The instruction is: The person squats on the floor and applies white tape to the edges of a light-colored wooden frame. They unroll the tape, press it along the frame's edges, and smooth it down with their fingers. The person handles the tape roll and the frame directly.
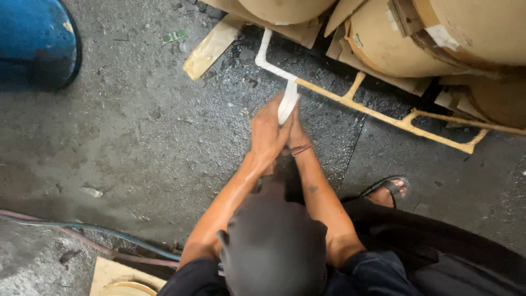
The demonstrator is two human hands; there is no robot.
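My left hand [267, 131] and my right hand [297, 133] are clasped together around the lower end of a white handle [288, 101]. The handle runs up into a bent white tube [264, 52]. That tube joins a yellowish ladder-like metal frame [383, 116] lying on the wet concrete floor [153, 137]. The frame reaches right, under big brown paper-wrapped rolls [400, 44]. A thin band sits on my right wrist. Both arms stretch forward from the bottom of the view, past a dark rounded shape [274, 246].
A blue drum [35, 41] stands at the top left. Hoses [93, 233] cross the floor at the lower left beside a cardboard piece [109, 271]. A sandalled foot [392, 189] rests at the right. Torn cardboard [211, 49] lies near the rolls.
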